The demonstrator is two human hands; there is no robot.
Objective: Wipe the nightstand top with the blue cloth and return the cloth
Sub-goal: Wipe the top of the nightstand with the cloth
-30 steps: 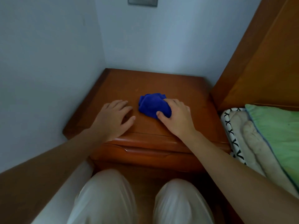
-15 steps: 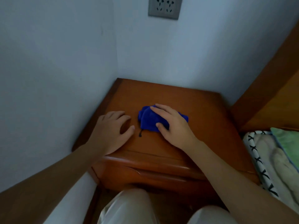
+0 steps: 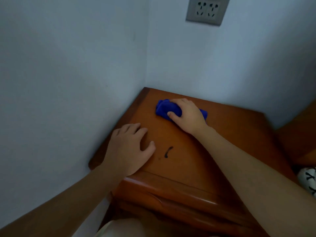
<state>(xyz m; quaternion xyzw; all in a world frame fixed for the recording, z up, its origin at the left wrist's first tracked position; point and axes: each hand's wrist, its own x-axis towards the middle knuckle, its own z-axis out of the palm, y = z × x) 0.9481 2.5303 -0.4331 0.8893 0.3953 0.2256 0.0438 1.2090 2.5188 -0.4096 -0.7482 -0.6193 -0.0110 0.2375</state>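
The wooden nightstand [image 3: 227, 134] fills the corner between two pale walls. A bunched blue cloth [image 3: 165, 109] lies near the top's far left corner. My right hand [image 3: 187, 115] presses down on the cloth, fingers over it and thumb at its near edge. My left hand [image 3: 130, 149] rests flat on the top near the front left, fingers spread, holding nothing. A short dark smear [image 3: 168, 152] and a small dot mark the wood just right of my left thumb.
Walls close in on the left and behind the nightstand. A grey wall socket [image 3: 206, 10] sits high on the back wall. A wooden bed frame [image 3: 297, 142] stands to the right, with patterned bedding [image 3: 307, 181] at the right edge. A drawer front [image 3: 171, 200] faces me.
My right hand has pushed the cloth away from me toward the far left corner, uncovering a dark smear on the wood. The camera has tilted up. My left hand stays in place.
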